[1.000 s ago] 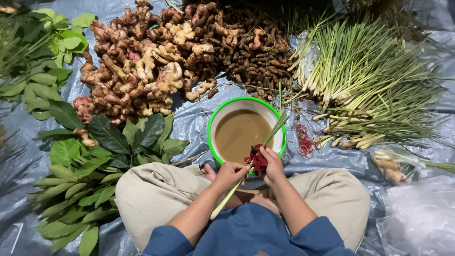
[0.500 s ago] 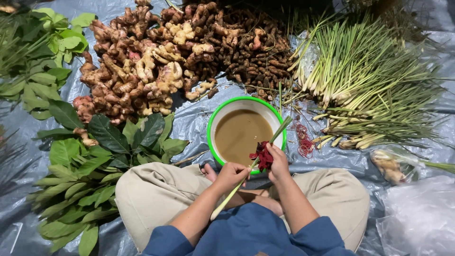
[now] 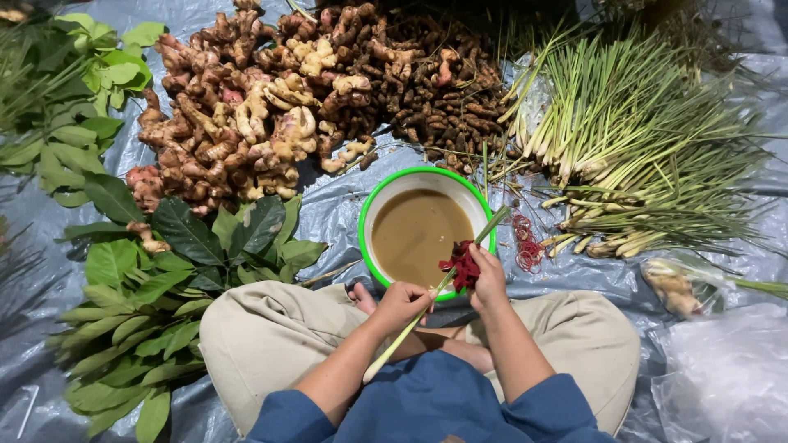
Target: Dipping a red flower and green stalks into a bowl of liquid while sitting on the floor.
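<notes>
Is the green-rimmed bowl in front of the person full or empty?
Partly full. The bowl stands upright on the grey sheet, and murky brown liquid covers its bottom while a band of white inner wall shows above it.

One bowl (image 3: 369, 215) with a green rim sits near the middle, and one lemongrass stalk (image 3: 435, 295) crosses two hands, the left hand (image 3: 400, 302) and the right hand (image 3: 490, 277). Far left lies one heap of ginger roots (image 3: 238, 123), and far right one pile of lemongrass (image 3: 640, 148), both too many to count. One small tangle of red rubber bands (image 3: 528, 246) lies right of the bowl.
</notes>
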